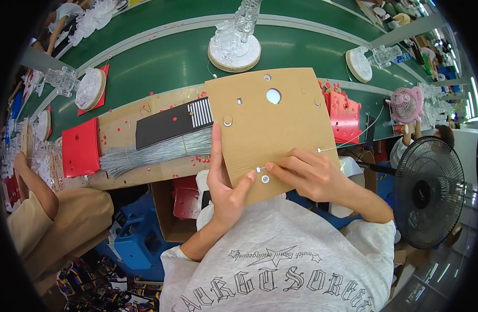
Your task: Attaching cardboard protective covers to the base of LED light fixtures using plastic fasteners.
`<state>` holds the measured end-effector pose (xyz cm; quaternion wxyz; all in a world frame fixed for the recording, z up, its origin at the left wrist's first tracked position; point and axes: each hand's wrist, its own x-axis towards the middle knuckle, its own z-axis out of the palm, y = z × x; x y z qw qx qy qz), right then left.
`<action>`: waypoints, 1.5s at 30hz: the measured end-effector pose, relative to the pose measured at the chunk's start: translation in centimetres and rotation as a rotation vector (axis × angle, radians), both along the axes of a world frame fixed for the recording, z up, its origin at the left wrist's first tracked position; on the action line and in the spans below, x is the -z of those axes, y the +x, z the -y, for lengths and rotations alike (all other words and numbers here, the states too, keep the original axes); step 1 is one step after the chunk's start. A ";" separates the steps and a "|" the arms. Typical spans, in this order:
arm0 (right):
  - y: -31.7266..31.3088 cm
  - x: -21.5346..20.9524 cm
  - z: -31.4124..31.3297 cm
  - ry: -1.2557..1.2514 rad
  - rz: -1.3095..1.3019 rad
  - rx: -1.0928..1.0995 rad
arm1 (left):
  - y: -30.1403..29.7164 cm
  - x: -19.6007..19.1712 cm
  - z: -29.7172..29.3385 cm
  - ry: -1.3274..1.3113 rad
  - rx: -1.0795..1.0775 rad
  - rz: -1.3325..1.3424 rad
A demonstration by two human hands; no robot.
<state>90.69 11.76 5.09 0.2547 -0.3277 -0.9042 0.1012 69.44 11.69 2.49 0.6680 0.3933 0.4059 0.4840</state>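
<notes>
A tan cardboard panel (280,130) with punched holes is tilted up in front of my chest. My left hand (227,190) grips its lower left edge, fingers behind and thumb on the face beside a small white clip (258,170). My right hand (314,174) is closed over the lower part of the panel, thumb and index finger pinched at a thin white wire (327,148) near that clip. The wire leaves the panel at its right edge, by a second white clip (318,150), and runs up to the right.
Left of the panel lie a bundle of grey wires (155,153), a black striped sheet (163,125) and red sheets (80,148). Clear plastic pieces on a round base (233,52) stand on the green belt (161,62). A black fan (429,192) stands right; a co-worker's arm (38,182) is left.
</notes>
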 end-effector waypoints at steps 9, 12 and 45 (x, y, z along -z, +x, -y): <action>-0.4 0.6 0.5 0.025 0.005 -0.045 | 0.1 0.5 -0.1 0.056 0.065 0.010; -0.3 0.7 0.7 0.054 0.018 -0.023 | 0.2 0.7 -0.1 0.080 0.088 0.031; -0.2 1.6 0.8 -0.032 -0.241 0.141 | -3.1 -0.2 -2.4 0.740 0.143 -0.711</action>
